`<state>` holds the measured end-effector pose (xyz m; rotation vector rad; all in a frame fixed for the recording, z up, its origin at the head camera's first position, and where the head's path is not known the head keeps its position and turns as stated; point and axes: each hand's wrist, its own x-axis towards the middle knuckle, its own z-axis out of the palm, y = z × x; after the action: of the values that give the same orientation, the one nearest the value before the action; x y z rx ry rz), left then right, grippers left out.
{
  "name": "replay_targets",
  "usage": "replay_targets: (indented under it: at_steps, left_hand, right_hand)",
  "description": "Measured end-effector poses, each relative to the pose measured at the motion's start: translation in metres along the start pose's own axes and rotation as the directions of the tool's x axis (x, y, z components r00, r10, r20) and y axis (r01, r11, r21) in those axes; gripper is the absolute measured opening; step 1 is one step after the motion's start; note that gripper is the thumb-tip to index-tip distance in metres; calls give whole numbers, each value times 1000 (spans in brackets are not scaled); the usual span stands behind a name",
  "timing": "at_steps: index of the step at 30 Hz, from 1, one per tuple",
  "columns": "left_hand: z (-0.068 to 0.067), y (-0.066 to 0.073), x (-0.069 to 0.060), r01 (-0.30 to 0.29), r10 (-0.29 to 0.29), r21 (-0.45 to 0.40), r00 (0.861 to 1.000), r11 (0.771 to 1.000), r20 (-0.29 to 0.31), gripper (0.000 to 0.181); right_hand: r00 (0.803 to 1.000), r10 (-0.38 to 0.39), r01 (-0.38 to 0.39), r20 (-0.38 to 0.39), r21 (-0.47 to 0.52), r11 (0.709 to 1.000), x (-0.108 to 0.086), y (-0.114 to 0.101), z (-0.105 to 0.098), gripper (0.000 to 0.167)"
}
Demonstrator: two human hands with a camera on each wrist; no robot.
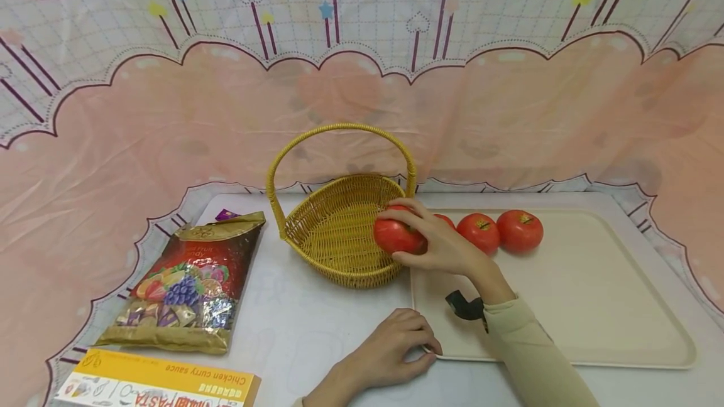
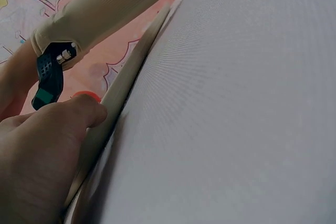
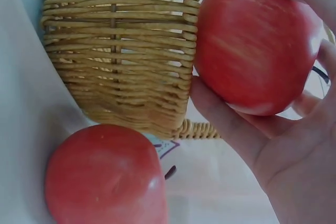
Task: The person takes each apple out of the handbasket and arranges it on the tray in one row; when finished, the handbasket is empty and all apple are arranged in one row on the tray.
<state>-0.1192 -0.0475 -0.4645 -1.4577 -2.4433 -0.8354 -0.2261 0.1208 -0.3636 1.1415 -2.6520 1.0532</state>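
My right hand (image 1: pixel 435 237) grips a red tomato (image 1: pixel 396 234) at the right rim of a yellow wicker basket (image 1: pixel 322 262). In the right wrist view, fingers curve round the held tomato (image 3: pixel 257 45) beside the woven basket wall (image 3: pixel 121 40). The basket's visible inside holds nothing. Three more tomatoes stand in a row at the back of a beige tray (image 1: pixel 599 294); the nearest tomato (image 1: pixel 445 220) is partly hidden behind the right hand. At the tray's front left corner, my left hand (image 1: pixel 390 350) holds the rim, its thumb outside the edge.
A fruit candy bag (image 1: pixel 186 281) lies left of the basket, with a purple wrapper bit (image 1: pixel 226 214) behind it. A yellow and white pasta box (image 1: pixel 158 382) sits at the front left. The basket's tall handle (image 1: pixel 342 126) arches upward. A patterned cloth (image 1: pixel 362 99) hangs behind.
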Motion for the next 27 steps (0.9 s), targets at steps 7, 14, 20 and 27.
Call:
replay_targets:
  at_steps: [7, 14, 20, 27]
  left_hand:
    - [1, 1, 0, 10, -10, 13, 1000, 1000, -2, 7]
    - [2, 1, 1, 9, -9, 14, 1000, 1000, -2, 6]
    - [2, -1, 0, 3, -3, 28, 1000, 1000, -1, 7]
    - [2, -1, 0, 1, -1, 16, 1000, 1000, -3, 7]
  right_hand:
    - [999, -4, 7, -40, 79, 997, -9, 4, -3, 62]
    - [999, 8, -4, -46, 89, 996, -16, 9, -9, 62]
    - [999, 26, -24, -46, 48, 999, -22, 13, -16, 63]
    - [998, 47, -45, -39, 60, 997, -27, 14, -23, 64]
